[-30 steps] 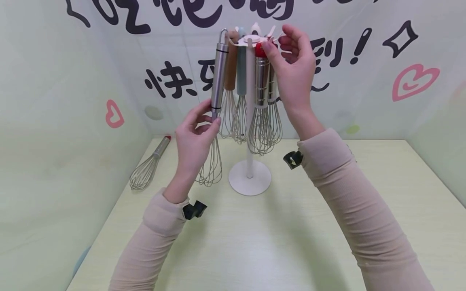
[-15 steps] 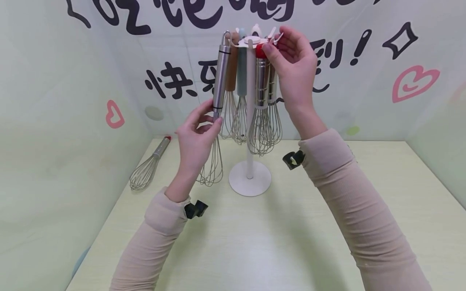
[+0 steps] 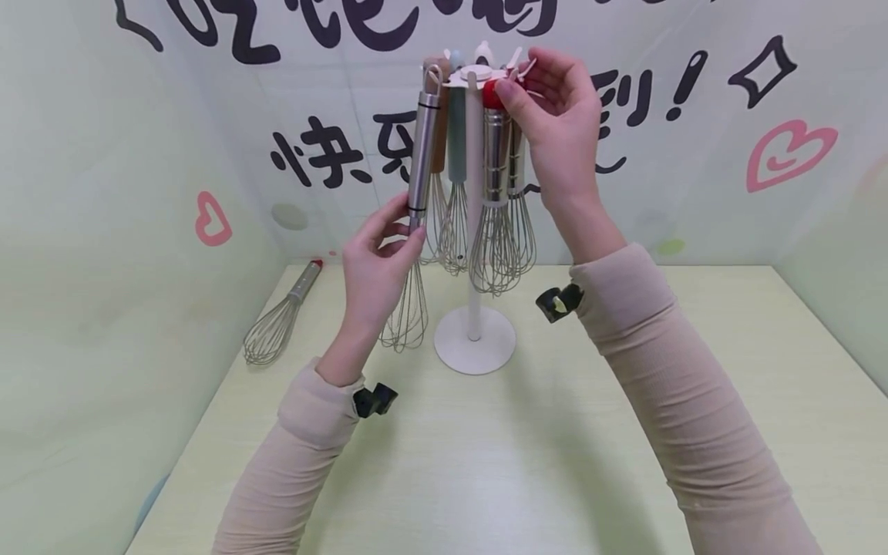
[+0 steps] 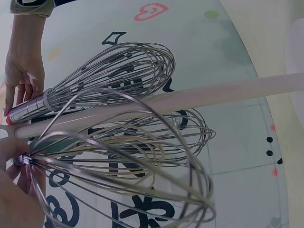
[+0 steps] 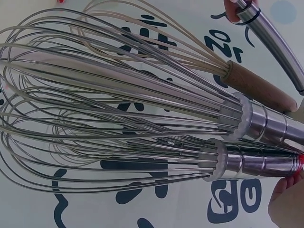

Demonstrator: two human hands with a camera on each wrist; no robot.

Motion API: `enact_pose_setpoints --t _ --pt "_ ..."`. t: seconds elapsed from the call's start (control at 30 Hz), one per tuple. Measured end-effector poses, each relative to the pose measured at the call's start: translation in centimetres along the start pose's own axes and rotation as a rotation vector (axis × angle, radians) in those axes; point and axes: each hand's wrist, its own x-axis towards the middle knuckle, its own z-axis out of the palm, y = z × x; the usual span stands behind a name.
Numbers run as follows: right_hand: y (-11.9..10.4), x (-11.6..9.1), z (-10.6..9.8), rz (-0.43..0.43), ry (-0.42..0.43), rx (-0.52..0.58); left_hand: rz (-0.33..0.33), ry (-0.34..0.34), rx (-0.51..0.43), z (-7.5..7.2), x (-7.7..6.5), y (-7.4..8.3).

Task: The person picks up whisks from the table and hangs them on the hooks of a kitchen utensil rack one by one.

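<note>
My left hand pinches a steel-handled whisk where its handle meets the wires. That whisk stands nearly upright, its hanging loop beside the left hooks of a white rotating rack. Several whisks hang from the rack, among them a brown-handled whisk and a green-handled whisk. At the rack's top right, my right hand has its thumb at a red-ended steel whisk, fingers curled behind by the hooks. A second red-ended whisk hangs close beside it, partly hidden by the hand.
Another red-ended whisk lies on the pale table at the left, near the side wall. The rack's round base stands toward the back. Behind it is a printed backdrop with black lettering.
My left hand has shifted slightly right with its whisk, bringing the loop closer to the rack's left hooks. My right hand stays at the red-ended whisk with hardly any movement.
</note>
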Motion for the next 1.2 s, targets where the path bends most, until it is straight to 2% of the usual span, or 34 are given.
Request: enact_pose_setpoints --t 0.23,0.43,0.8,1.07,1.2 --pt "-0.2 0.0 0.0 0.035 -0.017 0.032 -0.012 -0.02 -0.003 0.2 0.2 -0.5" --pt "-0.2 -0.1 -0.1 0.044 -0.017 0.033 -0.047 -0.052 0.008 0.6 0.2 -1.2" --pt "-0.2 0.1 0.0 0.043 -0.021 0.048 -0.044 -0.073 0.01 1.3 0.4 -1.9" --pt "-0.2 0.2 0.0 0.057 -0.016 0.058 -0.088 -0.124 0.034 2.0 0.4 -2.9" --pt "-0.3 0.1 0.0 0.063 -0.018 0.064 -0.09 -0.149 0.065 2.2 0.3 -3.3"
